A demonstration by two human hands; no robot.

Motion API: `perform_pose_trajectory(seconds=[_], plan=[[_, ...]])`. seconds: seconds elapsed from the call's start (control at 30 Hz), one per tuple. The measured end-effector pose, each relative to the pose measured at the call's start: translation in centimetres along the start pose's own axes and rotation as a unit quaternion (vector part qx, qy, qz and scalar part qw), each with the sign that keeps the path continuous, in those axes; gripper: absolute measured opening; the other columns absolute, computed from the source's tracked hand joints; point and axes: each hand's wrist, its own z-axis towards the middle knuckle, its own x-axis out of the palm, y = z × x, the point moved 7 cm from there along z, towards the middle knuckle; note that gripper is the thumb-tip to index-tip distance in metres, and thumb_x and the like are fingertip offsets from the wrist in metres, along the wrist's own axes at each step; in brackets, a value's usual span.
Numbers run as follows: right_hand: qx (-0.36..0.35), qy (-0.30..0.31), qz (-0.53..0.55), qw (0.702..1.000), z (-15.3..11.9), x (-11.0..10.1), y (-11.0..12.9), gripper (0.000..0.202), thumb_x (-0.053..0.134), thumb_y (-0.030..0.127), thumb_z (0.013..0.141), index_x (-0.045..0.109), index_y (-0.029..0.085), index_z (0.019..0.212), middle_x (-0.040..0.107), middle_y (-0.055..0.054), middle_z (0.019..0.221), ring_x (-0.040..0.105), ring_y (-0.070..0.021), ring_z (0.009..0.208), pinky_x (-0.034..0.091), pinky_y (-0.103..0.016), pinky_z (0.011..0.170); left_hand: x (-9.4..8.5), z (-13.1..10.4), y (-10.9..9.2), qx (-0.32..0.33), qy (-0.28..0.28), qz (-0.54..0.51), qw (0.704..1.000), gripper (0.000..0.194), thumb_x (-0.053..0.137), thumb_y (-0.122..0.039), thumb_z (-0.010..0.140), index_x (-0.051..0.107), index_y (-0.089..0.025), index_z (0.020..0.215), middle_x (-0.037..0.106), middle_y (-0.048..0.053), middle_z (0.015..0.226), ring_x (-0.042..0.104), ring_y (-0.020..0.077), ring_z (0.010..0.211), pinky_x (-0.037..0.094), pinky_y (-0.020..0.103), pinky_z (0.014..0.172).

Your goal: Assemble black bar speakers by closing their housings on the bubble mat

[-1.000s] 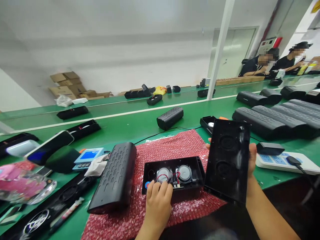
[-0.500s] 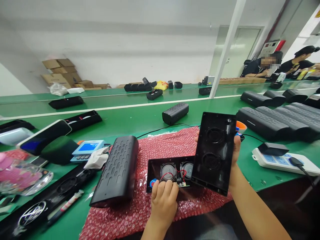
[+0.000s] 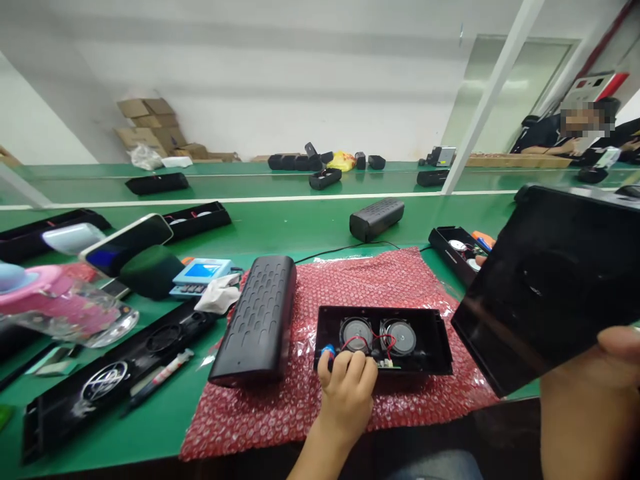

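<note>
My left hand (image 3: pixel 350 387) has its fingers curled over the near edge of an open black speaker housing (image 3: pixel 430 340). Inside the housing are two round speaker drivers (image 3: pixel 401 337), red wires and a small blue part (image 3: pixel 329 351) close to my fingertips. My right hand (image 3: pixel 595 373) grips a black plastic speaker cover (image 3: pixel 555 280), raised and tilted at the right; the cover hides some of the fingers. Red bubble wrap (image 3: pixel 275 420) lies beneath the housing. Just left of the housing rests a black speaker with a patterned grille (image 3: pixel 260 320).
Behind the raised cover is another open speaker housing (image 3: pixel 453 253). A blue device (image 3: pixel 200 273), a phone (image 3: pixel 127 243), a pink-lidded bottle (image 3: pixel 65 303), a long black panel (image 3: pixel 115 373) and a marker (image 3: pixel 160 380) crowd the left. A person (image 3: pixel 545 137) sits far right.
My right hand has carried the cover rightward and nearer the camera, uncovering the housing's right side. My left hand stays at the housing's near edge. The view has swung slightly left.
</note>
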Motion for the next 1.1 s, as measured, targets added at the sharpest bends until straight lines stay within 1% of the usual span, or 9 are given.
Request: perform_pose_trajectory(seconds=[0.07, 0.17, 0.23, 0.3, 0.37, 0.43, 0.53, 0.77, 1.1], plan=[[-0.001, 0.030, 0.026, 0.999, -0.2, 0.6, 0.3, 0.059, 0.076, 0.050, 0.064, 0.069, 0.033, 0.120, 0.069, -0.008, 0.109, 0.068, -0.0364, 0.098, 0.056, -0.058, 0.085, -0.1, 0.0, -0.1, -0.002, 0.000, -0.002, 1.000, 0.024, 0.047, -0.003, 0.082, 0.063, -0.021, 0.083, 0.068, -0.001, 0.078, 0.055, 0.0166, 0.084, 0.016, 0.043, 0.112], [0.025, 0.107, -0.047, 0.993, -0.8, 2.2, -0.2, 0.075, 0.086, 0.044, 0.061, 0.061, 0.037, 0.131, 0.068, -0.006, 0.115, 0.068, -0.0324, 0.098, 0.057, -0.051, 0.085, -0.1, 0.0, -0.1, -0.004, 0.001, -0.005, 1.000, 0.024, 0.047, -0.002, 0.082, 0.062, -0.021, 0.082, 0.068, -0.001, 0.077, 0.054, 0.0163, 0.085, 0.015, 0.043, 0.112], [0.025, 0.152, -0.127, 0.980, -1.3, 3.3, -0.7, 0.086, 0.087, 0.047, 0.060, 0.052, 0.039, 0.139, 0.064, -0.006, 0.127, 0.064, -0.0335, 0.107, 0.053, -0.052, 0.092, -0.1, -0.1, -0.1, -0.003, 0.001, -0.007, 1.000, 0.025, 0.047, -0.002, 0.080, 0.063, -0.021, 0.083, 0.068, -0.001, 0.077, 0.054, 0.0163, 0.085, 0.015, 0.042, 0.112], [0.007, 0.184, -0.192, 0.964, -1.6, 4.4, -0.9, 0.091, 0.085, 0.050, 0.062, 0.046, 0.040, 0.144, 0.058, -0.006, 0.135, 0.059, -0.0349, 0.116, 0.047, -0.055, 0.100, -0.2, 0.0, -0.1, -0.002, 0.001, -0.010, 1.000, 0.026, 0.047, -0.001, 0.077, 0.063, -0.020, 0.083, 0.067, 0.000, 0.077, 0.054, 0.0164, 0.085, 0.015, 0.042, 0.112], [-0.015, 0.210, -0.238, 0.948, -1.8, 5.3, -1.1, 0.092, 0.084, 0.050, 0.065, 0.042, 0.039, 0.146, 0.056, -0.007, 0.138, 0.057, -0.0343, 0.119, 0.044, -0.054, 0.104, -0.3, 0.1, -0.1, -0.001, 0.000, -0.013, 1.000, 0.026, 0.047, 0.000, 0.076, 0.063, -0.020, 0.083, 0.067, 0.000, 0.077, 0.054, 0.0164, 0.085, 0.015, 0.042, 0.112], [-0.037, 0.232, -0.264, 0.935, -2.0, 6.2, -1.1, 0.092, 0.082, 0.051, 0.067, 0.040, 0.036, 0.148, 0.055, -0.007, 0.138, 0.058, -0.0329, 0.118, 0.045, -0.053, 0.104, -0.3, 0.2, 0.0, -0.001, 0.001, -0.016, 1.000, 0.027, 0.047, 0.000, 0.075, 0.063, -0.020, 0.083, 0.068, 0.000, 0.077, 0.054, 0.0164, 0.085, 0.015, 0.042, 0.112], [-0.056, 0.253, -0.281, 0.924, -2.3, 7.3, -1.1, 0.092, 0.080, 0.055, 0.069, 0.038, 0.033, 0.149, 0.054, -0.010, 0.137, 0.058, -0.0326, 0.117, 0.048, -0.051, 0.101, -0.2, 0.2, 0.0, 0.000, 0.005, -0.017, 1.000, 0.027, 0.047, 0.000, 0.074, 0.064, -0.020, 0.084, 0.068, 0.000, 0.079, 0.054, 0.0166, 0.086, 0.015, 0.042, 0.112], [-0.069, 0.282, -0.290, 0.912, -3.2, 9.0, -1.2, 0.090, 0.077, 0.060, 0.071, 0.038, 0.033, 0.148, 0.055, -0.010, 0.136, 0.056, -0.0323, 0.120, 0.051, -0.048, 0.096, -0.2, 0.1, 0.0, 0.001, 0.009, -0.017, 1.000, 0.026, 0.048, -0.002, 0.077, 0.064, -0.020, 0.084, 0.067, 0.000, 0.079, 0.054, 0.0166, 0.086, 0.014, 0.043, 0.113], [-0.076, 0.290, -0.297, 0.906, -3.6, 9.6, -1.3, 0.089, 0.077, 0.056, 0.072, 0.038, 0.031, 0.148, 0.055, -0.011, 0.132, 0.057, -0.0308, 0.117, 0.051, -0.047, 0.096, -0.2, 0.0, 0.0, 0.001, 0.015, -0.017, 1.000, 0.024, 0.048, -0.004, 0.077, 0.063, -0.020, 0.086, 0.068, 0.000, 0.080, 0.053, 0.0175, 0.087, 0.015, 0.043, 0.112]])
